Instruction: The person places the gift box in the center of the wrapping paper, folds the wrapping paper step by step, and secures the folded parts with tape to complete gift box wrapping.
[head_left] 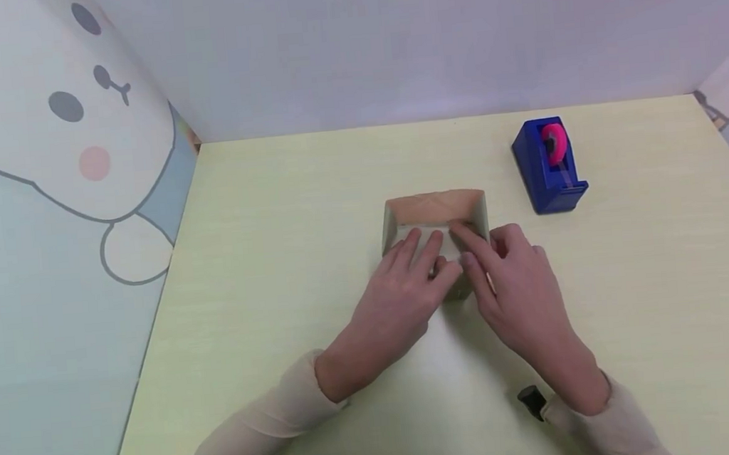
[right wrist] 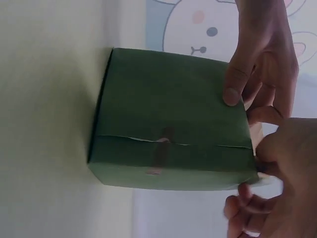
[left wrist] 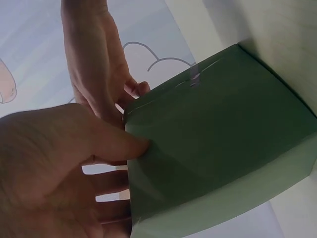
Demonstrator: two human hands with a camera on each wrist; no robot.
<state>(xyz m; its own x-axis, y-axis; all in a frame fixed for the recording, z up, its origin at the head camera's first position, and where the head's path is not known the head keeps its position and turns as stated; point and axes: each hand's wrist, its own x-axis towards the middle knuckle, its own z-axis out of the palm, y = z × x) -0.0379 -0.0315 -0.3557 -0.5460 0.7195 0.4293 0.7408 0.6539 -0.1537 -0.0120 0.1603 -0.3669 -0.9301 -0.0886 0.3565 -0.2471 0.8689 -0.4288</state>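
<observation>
A green paper box (head_left: 460, 293) with a tan inner side stands upright on the table, its top partly folded in. A clear strip of tape (right wrist: 159, 156) lies across a seam on its outer side. My left hand (head_left: 401, 289) grips the top edge: the thumb presses the green front face (left wrist: 213, 124) and the fingers reach over onto the pale folded flap. At the right corner of the top, my right hand (head_left: 524, 297) pinches the edge, index finger and thumb on the inside and other fingers outside. The flap's underside is hidden.
A blue tape dispenser (head_left: 543, 170) with a pink core stands on the table right of the box, beyond the right hand. Pale yellow tabletop (head_left: 264, 264) spreads around the box. A light wall (head_left: 427, 44) rises behind the table's far edge.
</observation>
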